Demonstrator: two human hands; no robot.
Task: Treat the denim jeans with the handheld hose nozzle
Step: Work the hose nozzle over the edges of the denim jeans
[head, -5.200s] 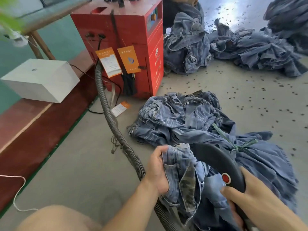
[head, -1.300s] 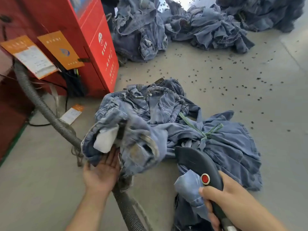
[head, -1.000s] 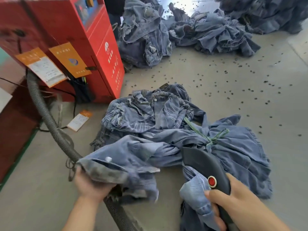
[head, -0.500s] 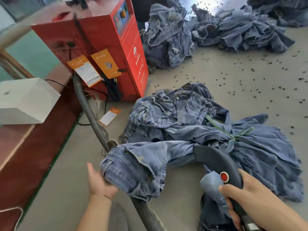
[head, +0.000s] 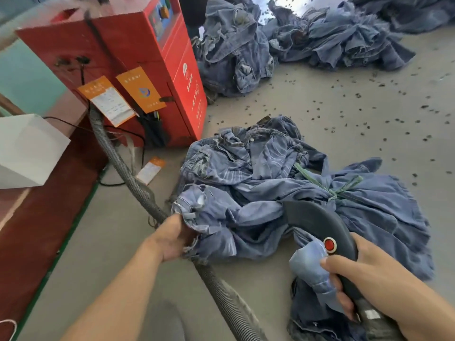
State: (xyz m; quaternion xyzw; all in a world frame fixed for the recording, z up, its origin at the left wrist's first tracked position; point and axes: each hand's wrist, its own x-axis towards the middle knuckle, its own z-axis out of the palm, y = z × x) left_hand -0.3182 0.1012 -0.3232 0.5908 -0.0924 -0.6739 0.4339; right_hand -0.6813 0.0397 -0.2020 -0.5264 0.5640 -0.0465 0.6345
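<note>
Left hand (head: 172, 238) grips jeans (head: 229, 217) at bunched edge. Right hand (head: 364, 274) curled round black nozzle (head: 317, 222), pinching denim fold against handle. Hose (head: 138, 185) passes under left hand.

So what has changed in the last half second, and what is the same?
The left hand, open under the jeans before, now grips their edge, and the denim has dropped from its raised bundle onto the pile. The right hand still holds the nozzle and a fold of cloth. The red machine has stayed put.
</note>
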